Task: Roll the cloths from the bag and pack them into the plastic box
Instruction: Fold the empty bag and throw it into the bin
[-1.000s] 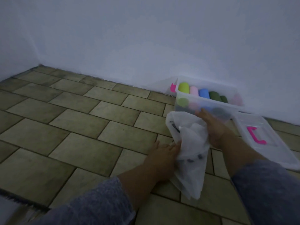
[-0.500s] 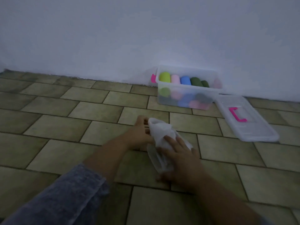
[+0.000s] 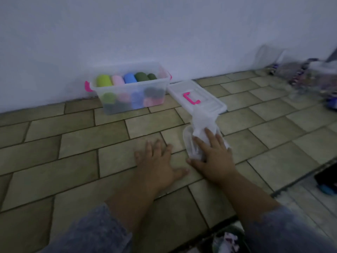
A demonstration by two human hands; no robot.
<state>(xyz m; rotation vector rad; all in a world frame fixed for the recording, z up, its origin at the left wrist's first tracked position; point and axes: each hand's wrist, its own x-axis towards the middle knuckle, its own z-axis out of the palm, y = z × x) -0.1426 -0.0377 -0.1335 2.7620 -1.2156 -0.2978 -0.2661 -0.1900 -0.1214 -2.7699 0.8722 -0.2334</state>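
Note:
A clear plastic box [image 3: 133, 96] with pink handles stands open against the white wall, filled with several rolled cloths in green, pink, blue and dark green. Its lid [image 3: 197, 98] with a pink handle lies flat on the floor just right of it. A crumpled white bag [image 3: 200, 125] lies on the tiles in front of the lid. My right hand [image 3: 212, 156] presses down on the bag with fingers spread. My left hand [image 3: 158, 163] rests flat on the tiles to the left of the bag, holding nothing.
The floor is olive-brown tile [image 3: 73, 147]. A blurred pile of clear containers and coloured items [image 3: 310, 73] sits at the far right by the wall. A dark object [image 3: 326, 179] lies at the right edge, and patterned fabric [image 3: 228, 240] shows at the bottom.
The view swung right. My left hand let go of the bag and now lies flat on the floor. My right hand moved the bag rightward, near the lid.

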